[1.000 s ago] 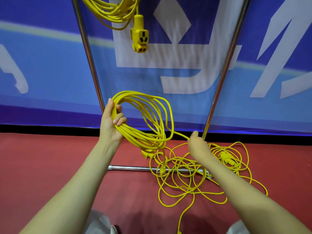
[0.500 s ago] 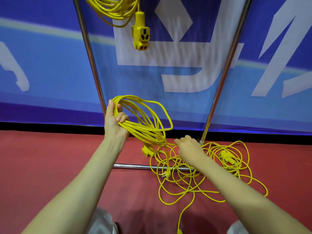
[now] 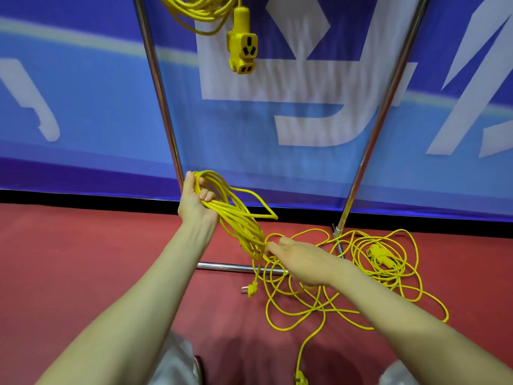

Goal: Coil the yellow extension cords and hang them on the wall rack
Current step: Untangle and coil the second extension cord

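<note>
Yellow cord loops (image 3: 241, 226) hang from your left hand (image 3: 197, 204), which grips them. Your right hand (image 3: 302, 262) touches the loose cord (image 3: 394, 277) on the floor (image 3: 83, 273); its grip is unclear. You are mid-coiling: next, lift another loop.

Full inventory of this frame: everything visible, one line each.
held coil: 1, yellow, in the left hand, lower end hanging towards the floor
loose cord: count unclear, yellow, tangled on the floor at the rack's base
hung coil: 1, yellow, top edge, socket block dangling below
plug: 1, yellow, floor near the base bar
rack poles: 2, chrome, upright
base bar: 1, chrome, on the floor
banner: 1, blue and white, behind the rack
floor: red
left hand: grips the held coil
right hand: fingertips at the coil's lower end, grip unclear
</note>
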The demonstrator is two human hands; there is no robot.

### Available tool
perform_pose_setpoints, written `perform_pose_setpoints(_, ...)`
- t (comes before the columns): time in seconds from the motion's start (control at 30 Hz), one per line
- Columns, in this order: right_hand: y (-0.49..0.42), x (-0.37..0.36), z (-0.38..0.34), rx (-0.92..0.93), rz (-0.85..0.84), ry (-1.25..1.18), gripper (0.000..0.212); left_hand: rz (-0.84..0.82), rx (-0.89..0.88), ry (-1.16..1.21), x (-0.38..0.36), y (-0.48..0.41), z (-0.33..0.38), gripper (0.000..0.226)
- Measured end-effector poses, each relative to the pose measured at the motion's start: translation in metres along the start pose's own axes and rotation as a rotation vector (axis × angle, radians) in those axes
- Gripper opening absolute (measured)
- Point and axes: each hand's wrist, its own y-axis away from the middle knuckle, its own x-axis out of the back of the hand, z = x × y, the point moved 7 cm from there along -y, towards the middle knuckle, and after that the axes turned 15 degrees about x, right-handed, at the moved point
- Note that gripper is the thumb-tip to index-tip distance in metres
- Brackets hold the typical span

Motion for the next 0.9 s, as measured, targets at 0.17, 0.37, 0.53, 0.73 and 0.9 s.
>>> perform_pose_setpoints(0.17,-0.004,-0.002,-0.004,0.011,-0.058,-0.009,0.04,0.035,-0.012,0.005,0.002,0.001,0.0,0.025)
perform_pose_setpoints(0.37,-0.008,0.012,-0.01,0.066,0.102,0.132,0.02,0.05,0.03,-0.04,-0.003,0.005,-0.011,0.027)
perform_pose_setpoints(0.53,-0.004,0.019,-0.013,0.084,0.091,0.006,0.036,0.076,0.063,-0.082,-0.005,0.01,-0.023,0.029)
perform_pose_setpoints(0.73,-0.006,0.026,-0.001,-0.023,0.124,0.176,0.031,0.059,0.087,-0.075,-0.004,0.008,-0.024,0.029)
perform_pose_setpoints(0.9,-0.005,0.025,0.006,-0.076,0.143,-0.096,0.024,0.055,0.097,-0.113,-0.005,0.009,-0.03,0.03)
